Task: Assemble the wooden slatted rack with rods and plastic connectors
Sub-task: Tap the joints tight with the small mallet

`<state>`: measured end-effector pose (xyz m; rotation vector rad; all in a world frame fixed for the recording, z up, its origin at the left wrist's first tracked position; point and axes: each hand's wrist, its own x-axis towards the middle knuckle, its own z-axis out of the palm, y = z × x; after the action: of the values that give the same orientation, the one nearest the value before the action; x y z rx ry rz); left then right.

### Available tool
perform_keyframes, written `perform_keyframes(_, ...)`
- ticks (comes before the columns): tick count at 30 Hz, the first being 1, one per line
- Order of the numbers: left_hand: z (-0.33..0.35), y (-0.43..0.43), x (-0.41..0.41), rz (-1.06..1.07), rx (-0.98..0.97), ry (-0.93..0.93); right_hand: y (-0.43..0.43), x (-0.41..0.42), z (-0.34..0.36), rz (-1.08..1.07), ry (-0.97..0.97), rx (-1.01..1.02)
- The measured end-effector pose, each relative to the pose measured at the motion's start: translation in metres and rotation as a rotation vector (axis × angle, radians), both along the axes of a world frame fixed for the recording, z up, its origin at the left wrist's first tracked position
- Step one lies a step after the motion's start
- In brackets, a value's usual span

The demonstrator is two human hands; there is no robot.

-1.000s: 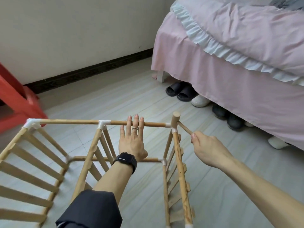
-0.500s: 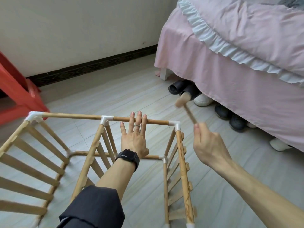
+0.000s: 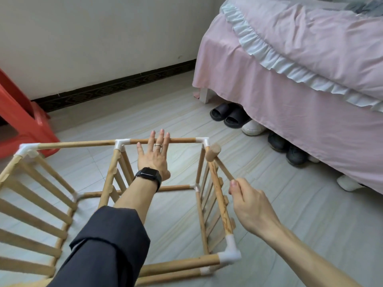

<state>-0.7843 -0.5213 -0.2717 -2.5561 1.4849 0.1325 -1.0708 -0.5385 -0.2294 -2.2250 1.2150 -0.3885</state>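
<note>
The wooden slatted rack (image 3: 116, 179) stands on the floor, its rods joined by white plastic connectors. My left hand (image 3: 154, 156) lies flat with straight fingers over the far top rod (image 3: 182, 140). My right hand (image 3: 247, 204) grips the handle of a small wooden mallet (image 3: 213, 154). The mallet's head sits on the right top rod (image 3: 219, 195), just below the far right corner connector (image 3: 204, 141). A near right connector (image 3: 230, 252) joins the front rods.
A bed with a pink skirt (image 3: 300, 96) fills the right side, with several shoes and slippers (image 3: 230, 116) under its edge. A red plastic stool (image 3: 22, 121) stands at the left by the wall. Pale floor tiles (image 3: 145, 112) lie beyond the rack.
The mallet rose above the far right corner, then came down again onto the rack's right top rod beside that corner. My left hand stayed on the far rod.
</note>
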Motion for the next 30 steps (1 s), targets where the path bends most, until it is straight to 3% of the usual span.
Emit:
perform_keyframes(5,0.039,0.008,-0.007,0.015,0.03,0.071,0.026,-0.013,-0.015,0.0,-0.096,0.026)
perform_keyframes(10,0.06,0.072,-0.091,-0.152,0.025,0.29,0.061,-0.035,-0.024,-0.046,-0.122,0.055)
perform_keyframes(14,0.054,0.132,-0.159,-0.267,0.028,0.42,0.082,-0.043,-0.037,-0.074,-0.115,-0.054)
perform_keyframes(19,0.028,0.158,-0.172,-0.343,-0.042,0.17,0.083,-0.038,-0.04,-0.046,-0.085,-0.123)
perform_keyframes(26,0.031,0.116,-0.158,-0.128,-0.038,0.227,0.071,-0.073,-0.013,-0.03,-0.095,0.004)
perform_keyframes(30,0.026,0.107,-0.154,-0.116,-0.059,0.183,0.076,-0.101,-0.007,0.09,0.064,0.009)
